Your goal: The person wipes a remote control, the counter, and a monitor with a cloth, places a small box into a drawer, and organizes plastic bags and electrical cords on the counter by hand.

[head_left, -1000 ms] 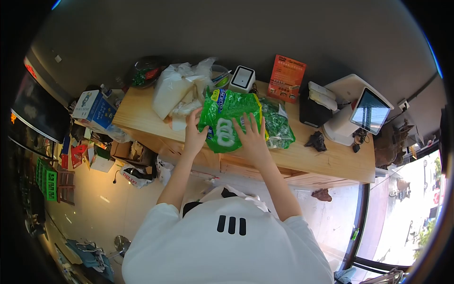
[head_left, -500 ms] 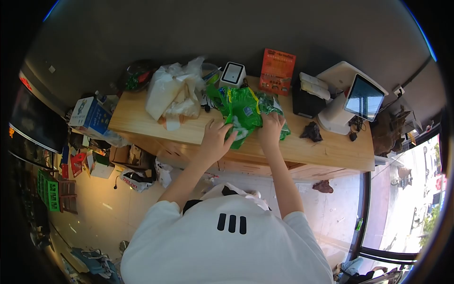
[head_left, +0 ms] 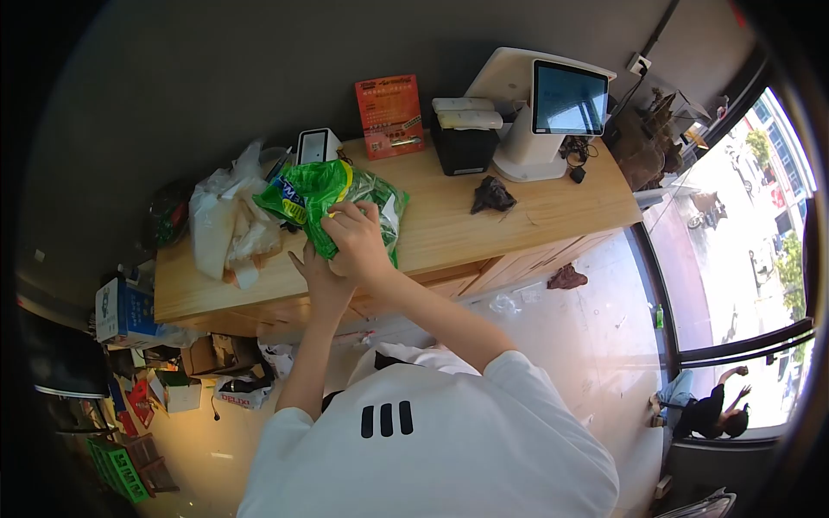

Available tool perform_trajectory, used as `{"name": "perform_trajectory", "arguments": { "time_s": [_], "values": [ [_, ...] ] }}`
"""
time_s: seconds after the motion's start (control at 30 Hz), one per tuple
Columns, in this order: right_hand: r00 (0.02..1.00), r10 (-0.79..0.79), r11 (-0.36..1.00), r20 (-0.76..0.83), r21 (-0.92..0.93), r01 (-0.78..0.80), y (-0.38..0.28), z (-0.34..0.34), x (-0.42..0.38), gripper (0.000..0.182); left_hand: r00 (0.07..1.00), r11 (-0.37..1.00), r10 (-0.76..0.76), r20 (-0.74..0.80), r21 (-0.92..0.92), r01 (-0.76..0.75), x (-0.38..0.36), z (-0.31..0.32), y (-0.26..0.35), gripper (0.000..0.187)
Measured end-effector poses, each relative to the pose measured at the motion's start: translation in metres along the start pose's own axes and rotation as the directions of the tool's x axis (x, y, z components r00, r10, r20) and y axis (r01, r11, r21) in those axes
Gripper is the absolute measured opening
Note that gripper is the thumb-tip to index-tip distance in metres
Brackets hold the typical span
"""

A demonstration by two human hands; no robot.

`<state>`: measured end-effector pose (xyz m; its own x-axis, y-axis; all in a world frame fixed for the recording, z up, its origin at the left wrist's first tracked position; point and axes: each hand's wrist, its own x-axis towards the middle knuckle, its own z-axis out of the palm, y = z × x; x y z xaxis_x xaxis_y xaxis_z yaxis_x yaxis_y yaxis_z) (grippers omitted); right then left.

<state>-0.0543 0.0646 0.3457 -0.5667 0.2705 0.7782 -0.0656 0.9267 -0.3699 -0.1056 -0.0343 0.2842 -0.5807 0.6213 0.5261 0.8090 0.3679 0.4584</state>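
Observation:
A green plastic bag point(head_left: 321, 183) with yellow and blue printing lies crumpled on the wooden counter, its clear part point(head_left: 386, 200) spreading to the right. My right hand point(head_left: 356, 237) is on top of the bag with its fingers bent in and closed on the plastic. Below it, my left hand point(head_left: 324, 281) is at the bag's near edge. The left fingers that show are stretched apart; the rest of that hand is covered by my right hand. A crumpled whitish plastic bag point(head_left: 226, 216) sits just left of the green one.
Behind the bags on the counter point(head_left: 449, 224) stand a small white device point(head_left: 317, 147) and a red sign point(head_left: 390, 116). A black box point(head_left: 465, 147), a screen terminal point(head_left: 566, 99) and a dark crumpled piece point(head_left: 492, 195) are to the right. A person point(head_left: 712, 406) is outside the glass.
My view has swung to the right. My right hand has come across to the left over my left hand, and the two hands now overlap at the green bag's near side.

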Motion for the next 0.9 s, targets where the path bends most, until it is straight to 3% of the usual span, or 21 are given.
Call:
{"name": "perform_trajectory", "arguments": {
  "time_s": [0.13, 0.2, 0.27, 0.3, 0.33, 0.43, 0.57, 0.67, 0.8, 0.9],
  "values": [
    [0.999, -0.041, 0.995, 0.022, 0.091, 0.039, -0.02, -0.006, 0.0, 0.033, 0.995, 0.982, 0.005, -0.102, 0.188, 0.014, -0.007, 0.009, -0.008, 0.063],
    [0.997, -0.066, 0.988, 0.051, 0.145, 0.058, -0.02, -0.008, -0.002, 0.034, 0.99, 0.996, 0.011, -0.139, 0.088, 0.001, -0.009, 0.001, -0.002, 0.051],
    [0.996, -0.071, 0.98, 0.06, 0.19, 0.059, -0.017, -0.013, 0.0, 0.034, 0.958, 0.992, -0.039, -0.284, -0.129, 0.002, 0.001, -0.023, 0.024, 0.032],
    [0.996, -0.061, 0.981, 0.059, 0.19, 0.049, -0.015, -0.014, 0.0, 0.035, 0.966, 0.994, -0.046, -0.256, -0.112, 0.017, -0.003, -0.019, 0.016, 0.025],
    [0.989, -0.059, 0.976, 0.134, 0.214, 0.029, -0.017, -0.022, 0.001, 0.042, 0.95, 0.992, -0.052, -0.307, -0.124, 0.014, -0.004, -0.014, 0.014, 0.024],
    [0.981, -0.106, 0.97, 0.163, 0.234, 0.066, -0.017, -0.023, 0.002, 0.041, 0.951, 0.994, -0.07, -0.302, -0.099, 0.042, -0.012, -0.022, 0.017, 0.026],
    [0.96, -0.185, 0.941, 0.209, 0.319, 0.112, -0.023, -0.014, -0.001, 0.044, 0.906, 0.992, -0.111, -0.408, -0.094, 0.079, -0.026, -0.03, 0.011, 0.026],
    [0.928, -0.201, 0.917, 0.314, 0.393, 0.065, -0.045, -0.018, 0.0, 0.05, 0.825, 0.984, -0.175, -0.537, -0.128, 0.125, -0.036, -0.059, 0.017, 0.032],
    [0.88, -0.324, 0.909, 0.347, 0.372, 0.188, -0.073, 0.001, 0.002, 0.063, 0.755, 0.973, -0.214, -0.62, -0.064, 0.223, -0.056, -0.095, -0.014, 0.034],
    [0.885, -0.332, 0.914, 0.325, 0.342, 0.217, -0.085, 0.027, -0.003, 0.058, 0.642, 0.914, -0.392, -0.659, -0.203, 0.35, -0.068, -0.133, -0.027, 0.026]
  ]
}}
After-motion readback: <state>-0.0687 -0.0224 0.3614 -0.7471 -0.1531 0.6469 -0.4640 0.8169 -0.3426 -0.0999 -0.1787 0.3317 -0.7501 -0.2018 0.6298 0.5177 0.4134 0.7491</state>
